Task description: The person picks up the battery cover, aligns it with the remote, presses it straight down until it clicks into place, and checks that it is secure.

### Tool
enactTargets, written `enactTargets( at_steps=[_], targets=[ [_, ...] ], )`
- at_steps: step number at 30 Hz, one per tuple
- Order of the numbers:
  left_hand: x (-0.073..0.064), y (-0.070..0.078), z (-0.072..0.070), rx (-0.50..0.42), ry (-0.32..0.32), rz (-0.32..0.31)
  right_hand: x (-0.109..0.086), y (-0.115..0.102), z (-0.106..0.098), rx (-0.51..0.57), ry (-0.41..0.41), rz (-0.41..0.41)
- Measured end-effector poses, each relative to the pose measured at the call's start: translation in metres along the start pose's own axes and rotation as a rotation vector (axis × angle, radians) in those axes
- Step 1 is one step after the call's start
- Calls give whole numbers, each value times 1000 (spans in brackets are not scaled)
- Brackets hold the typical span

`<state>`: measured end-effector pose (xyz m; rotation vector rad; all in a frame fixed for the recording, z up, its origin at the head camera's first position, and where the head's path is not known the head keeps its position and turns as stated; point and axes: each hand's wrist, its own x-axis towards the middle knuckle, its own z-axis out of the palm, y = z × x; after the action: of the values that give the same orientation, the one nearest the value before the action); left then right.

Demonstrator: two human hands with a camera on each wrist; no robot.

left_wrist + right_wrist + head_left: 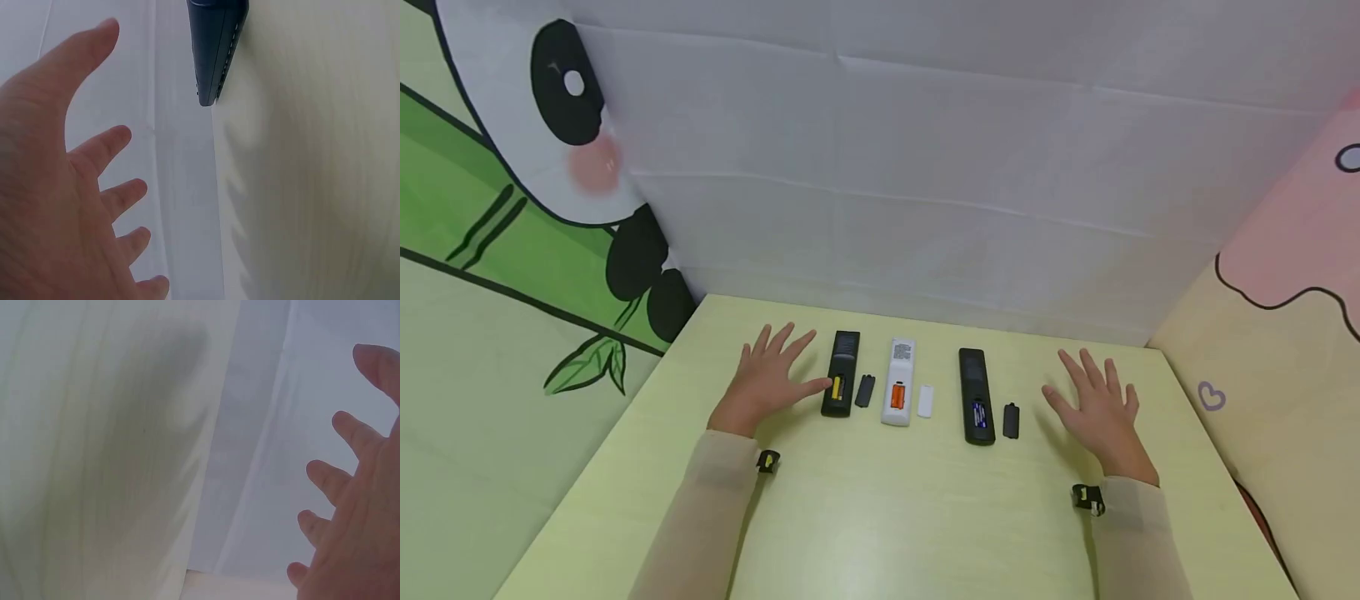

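Note:
Three remote controls lie face down in a row, their battery compartments exposed. The left black remote [844, 358] shows a yellow battery [837, 388], the white remote [901, 367] an orange one [898, 396], and the right black remote [974, 379] blue ones [980, 414]. To the right of each lies its cover: a black cover [865, 391], a white cover [926, 402] and another black cover [1011, 421]. My left hand [765, 379] is spread over the table, its thumb tip overlapping the left remote in the head view. My right hand [1099, 414], fingers spread, hovers right of the last cover.
The pale wooden table [880, 508] ends at a white cloth backdrop [925, 192]. A cartoon-printed panel [497, 417] stands along the left side, and a pink and cream panel [1270, 350] along the right. Small dark wrist cameras [1087, 498] sit on both wrists.

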<state>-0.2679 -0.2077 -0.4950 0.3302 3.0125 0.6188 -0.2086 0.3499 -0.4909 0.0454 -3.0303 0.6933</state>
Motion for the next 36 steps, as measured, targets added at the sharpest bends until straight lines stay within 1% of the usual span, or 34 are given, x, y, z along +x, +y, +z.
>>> enactTargets(
  at_steps=[4,10,18,22,28,36],
  targets=[
    [0,1,0,-12,-24,23,2,-2,1,-9,-10,-1],
    [0,3,0,-7,-46,31,3,-6,-1,-26,-26,1],
    [-4,12,-3,-18,-77,44,1,-14,-4,-32,-29,-24],
    [-3,16,-2,-6,-97,46,0,-15,-3,-21,-28,-29],
    [0,19,5,2,-122,46,-1,-15,1,-27,-14,-47],
    [-1,23,8,11,-139,26,0,-17,3,-29,-7,-57]
  ],
)
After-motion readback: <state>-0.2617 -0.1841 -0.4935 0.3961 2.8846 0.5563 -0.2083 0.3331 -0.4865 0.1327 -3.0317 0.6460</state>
